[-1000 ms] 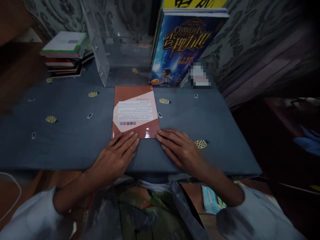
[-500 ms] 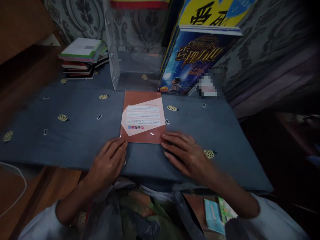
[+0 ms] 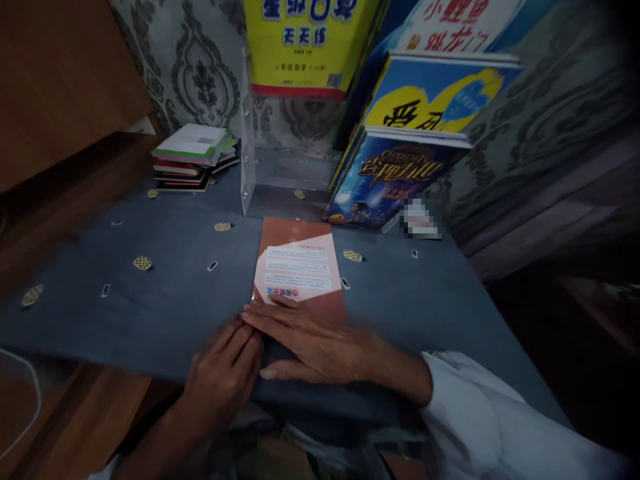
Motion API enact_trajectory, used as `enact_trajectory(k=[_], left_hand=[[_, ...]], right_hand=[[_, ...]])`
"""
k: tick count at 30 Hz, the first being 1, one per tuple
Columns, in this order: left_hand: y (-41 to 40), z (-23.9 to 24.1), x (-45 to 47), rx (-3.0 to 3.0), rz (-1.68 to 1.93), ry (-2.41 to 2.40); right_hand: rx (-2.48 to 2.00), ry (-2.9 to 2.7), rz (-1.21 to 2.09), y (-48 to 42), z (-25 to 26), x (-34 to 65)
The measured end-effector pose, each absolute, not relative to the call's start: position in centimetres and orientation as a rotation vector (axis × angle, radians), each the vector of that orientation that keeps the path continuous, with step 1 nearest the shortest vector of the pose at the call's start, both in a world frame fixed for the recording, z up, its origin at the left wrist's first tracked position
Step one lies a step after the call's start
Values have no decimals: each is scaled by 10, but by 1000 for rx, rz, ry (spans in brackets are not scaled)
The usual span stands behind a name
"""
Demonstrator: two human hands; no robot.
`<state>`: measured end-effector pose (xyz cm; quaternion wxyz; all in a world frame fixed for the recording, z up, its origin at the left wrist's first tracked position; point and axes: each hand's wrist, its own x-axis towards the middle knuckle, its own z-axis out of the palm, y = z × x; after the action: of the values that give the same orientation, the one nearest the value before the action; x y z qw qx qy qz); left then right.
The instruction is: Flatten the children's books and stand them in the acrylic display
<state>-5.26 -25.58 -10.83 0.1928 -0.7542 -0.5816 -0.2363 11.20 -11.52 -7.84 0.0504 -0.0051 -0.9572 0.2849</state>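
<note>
A thin book [image 3: 300,270] with an orange-brown and pink cover lies flat on the blue cloth, its printed text upside down to me. My left hand [image 3: 227,363] is at the book's near left corner, fingers bent and closed together; its thumb is hidden. Across the near edge of the book stretches my right hand [image 3: 315,340], palm down with fingers extended. Its fingertips meet the fingers of my left hand at that corner, and it covers part of the cover's lower edge.
Behind the book stands a clear acrylic stand [image 3: 246,160]. Upright to its right are several books, a blue one [image 3: 395,177] in front. A yellow workbook [image 3: 303,50] is above. A stack of books [image 3: 193,157] sits at the back left on the patterned tablecloth [image 3: 170,313].
My right hand has moved left from the book's near right corner across its near edge to my left hand. The view has tilted up, showing more of the standing books.
</note>
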Motion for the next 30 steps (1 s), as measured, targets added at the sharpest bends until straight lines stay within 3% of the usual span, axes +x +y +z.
enact_trajectory(k=[18,30], left_hand=[[-250,-112,-50,-2021,-734,-1602],[-248,-111,-49,-2029,-749,-1602]], right_hand=[[-176,-2995,490,-11,-95,58],[-319,-2896,655,40,-104,58]])
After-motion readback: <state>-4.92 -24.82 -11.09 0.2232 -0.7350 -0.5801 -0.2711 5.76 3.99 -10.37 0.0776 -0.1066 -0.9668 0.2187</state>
